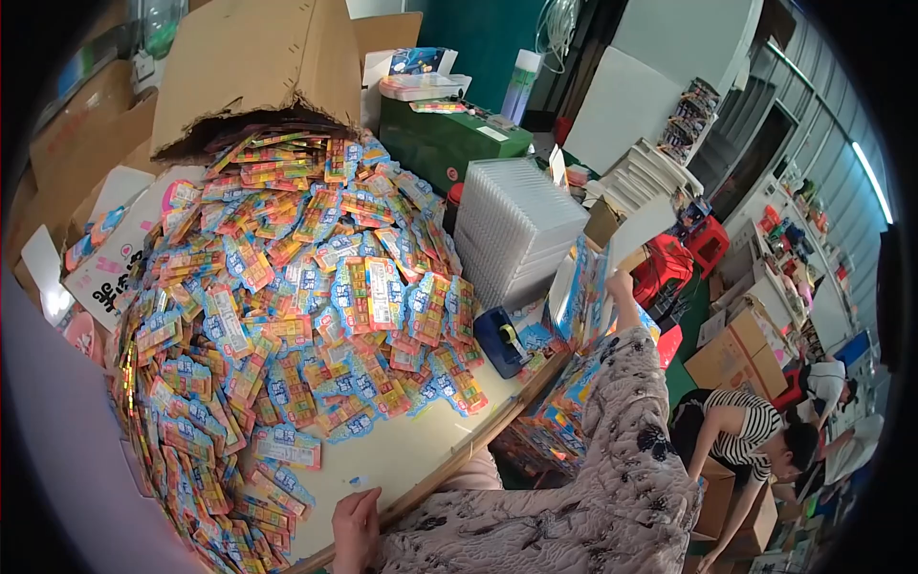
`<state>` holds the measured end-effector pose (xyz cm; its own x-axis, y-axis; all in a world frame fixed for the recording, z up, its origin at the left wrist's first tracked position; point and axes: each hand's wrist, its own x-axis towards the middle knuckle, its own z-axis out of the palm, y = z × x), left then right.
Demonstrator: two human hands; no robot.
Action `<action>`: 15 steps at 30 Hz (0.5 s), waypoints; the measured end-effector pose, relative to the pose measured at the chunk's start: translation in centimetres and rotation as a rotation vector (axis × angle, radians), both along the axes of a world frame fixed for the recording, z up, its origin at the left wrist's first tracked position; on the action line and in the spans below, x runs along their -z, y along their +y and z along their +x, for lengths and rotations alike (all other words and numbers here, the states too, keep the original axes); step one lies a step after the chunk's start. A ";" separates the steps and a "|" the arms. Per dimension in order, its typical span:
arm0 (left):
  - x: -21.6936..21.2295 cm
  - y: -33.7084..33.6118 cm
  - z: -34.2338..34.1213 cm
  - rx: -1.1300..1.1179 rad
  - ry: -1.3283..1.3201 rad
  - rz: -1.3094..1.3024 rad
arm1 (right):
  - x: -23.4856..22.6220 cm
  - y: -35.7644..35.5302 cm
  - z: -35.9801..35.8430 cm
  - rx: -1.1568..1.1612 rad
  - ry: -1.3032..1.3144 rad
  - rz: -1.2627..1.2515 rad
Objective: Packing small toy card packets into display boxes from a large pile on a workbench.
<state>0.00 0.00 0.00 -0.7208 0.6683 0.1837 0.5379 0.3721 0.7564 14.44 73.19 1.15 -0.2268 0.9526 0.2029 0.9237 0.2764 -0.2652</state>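
Observation:
My left hand (356, 528) rests at the near edge of the pale table (382, 464), fingers curled together with nothing visible in them. A tiny blue scrap (357, 480) lies just beyond it. Stretched out to the right, my right hand (621, 285) is closed at the white flap (643, 231) of a colourful open cardboard box (578, 292); its fingertips are partly hidden. A large heap of flat, colourful candy-like packets (306, 287) covers most of the table, spilling out of a torn brown carton (244, 72).
A stack of clear plastic trays (512, 225) stands behind a blue tape dispenser (501, 342). Farther back sits a green box (435, 143). More packets (550, 430) lie below the table edge. At right, a person in a striped top (741, 430) bends over brown cartons (712, 497).

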 end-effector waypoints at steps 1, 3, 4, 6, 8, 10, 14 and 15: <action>-0.6 0.4 0.0 0.021 0.037 0.016 | -1.1 -0.4 0.9 0.029 0.097 0.029; -0.7 1.3 -1.8 0.061 0.091 0.047 | -4.0 -1.4 2.0 0.048 0.246 0.223; -0.7 1.7 -1.8 0.078 0.059 0.087 | -6.6 -1.1 3.9 -0.007 0.270 0.389; -1.3 1.8 -1.6 0.062 0.026 0.104 | -12.0 -4.0 4.0 -0.145 0.300 0.509; -2.5 2.3 -2.4 0.088 0.099 0.198 | -18.0 -11.9 1.1 -0.308 0.402 0.464; -4.7 3.6 -3.1 0.173 0.208 0.268 | -21.0 -17.8 0.5 -0.626 0.565 0.194; -7.5 5.5 -3.7 0.250 0.482 0.419 | -19.9 -34.7 -5.0 -0.730 0.140 -0.079; -7.9 5.7 -3.5 0.228 0.477 0.402 | -17.2 -36.7 -5.7 -0.922 0.027 -0.144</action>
